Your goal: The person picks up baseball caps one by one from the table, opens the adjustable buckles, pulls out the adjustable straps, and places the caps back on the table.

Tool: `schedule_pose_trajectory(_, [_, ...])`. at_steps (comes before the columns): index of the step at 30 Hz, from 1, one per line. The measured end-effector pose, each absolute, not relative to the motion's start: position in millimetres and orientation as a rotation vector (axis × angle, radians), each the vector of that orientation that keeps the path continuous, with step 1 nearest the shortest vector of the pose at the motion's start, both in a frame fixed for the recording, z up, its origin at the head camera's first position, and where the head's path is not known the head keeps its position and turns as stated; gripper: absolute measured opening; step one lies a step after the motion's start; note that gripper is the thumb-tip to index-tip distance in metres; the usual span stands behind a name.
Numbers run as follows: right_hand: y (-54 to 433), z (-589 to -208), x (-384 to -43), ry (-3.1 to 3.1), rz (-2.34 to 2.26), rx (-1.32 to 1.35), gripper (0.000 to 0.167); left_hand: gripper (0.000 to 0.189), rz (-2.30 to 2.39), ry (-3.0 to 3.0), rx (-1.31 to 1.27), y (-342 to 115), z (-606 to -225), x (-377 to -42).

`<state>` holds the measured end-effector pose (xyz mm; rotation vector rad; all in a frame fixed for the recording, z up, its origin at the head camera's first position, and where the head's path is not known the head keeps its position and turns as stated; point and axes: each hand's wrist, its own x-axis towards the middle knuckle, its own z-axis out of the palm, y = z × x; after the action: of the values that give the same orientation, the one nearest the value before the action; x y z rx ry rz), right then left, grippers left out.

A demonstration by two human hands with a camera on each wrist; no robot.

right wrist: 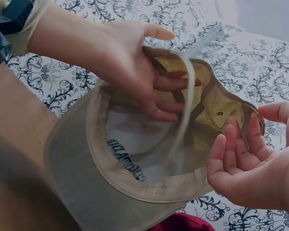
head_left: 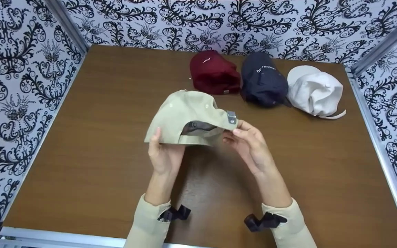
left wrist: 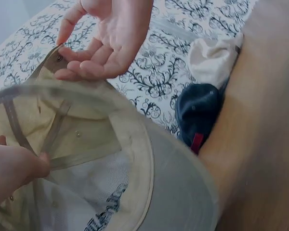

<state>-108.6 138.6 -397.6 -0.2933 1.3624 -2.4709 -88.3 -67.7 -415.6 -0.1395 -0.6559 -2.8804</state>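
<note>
A beige baseball cap [head_left: 164, 119] is held above the table, its rear opening and strap buckle [head_left: 232, 117] facing up and right. My left hand [head_left: 167, 156] grips its left side, thumb outside and fingers inside the crown, as the right wrist view also shows. At the back edge near the buckle, my right hand [head_left: 252, 141] pinches the cap between thumb and forefinger; its other fingers are loosely bent. Both wrist views look into the crown, where dark lettering [right wrist: 126, 161] marks the pale front lining. The brim [left wrist: 183, 178] appears there too.
Along the back of the brown table [head_left: 91, 155] sit a dark red cap [head_left: 212, 72], a navy cap [head_left: 264, 81] and a white cap [head_left: 317, 89] with a loose strap. Patterned panels [head_left: 191, 26] enclose the table at the back and sides.
</note>
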Motion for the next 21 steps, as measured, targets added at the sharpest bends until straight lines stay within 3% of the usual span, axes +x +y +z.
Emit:
schedule_pose_trajectory(8, [135.3,-400.8,-105.6,1.409,-2.403,-0.348,0.027,0.039,-3.013,-0.266,0.029,-72.2,-406.5,-100.8])
schedule_pose_trajectory(13, [135.3,-404.8,-103.9,1.412,-2.369,-0.394,0.026,0.031,-3.044,-0.265,0.017,-77.2,-410.2,-102.1])
schedule_pose_trajectory(17, [136.1,-412.1,-105.6,1.361,-2.394,-0.447,0.027,0.042,-3.11,-0.541,-0.02,-85.6,-419.1,-97.7])
schedule_pose_trajectory(21, [135.9,-413.8,-107.4,1.226,-2.464,-0.468,0.032,0.064,-3.151,-1.35,-0.245,-103.9,-430.6,-87.1])
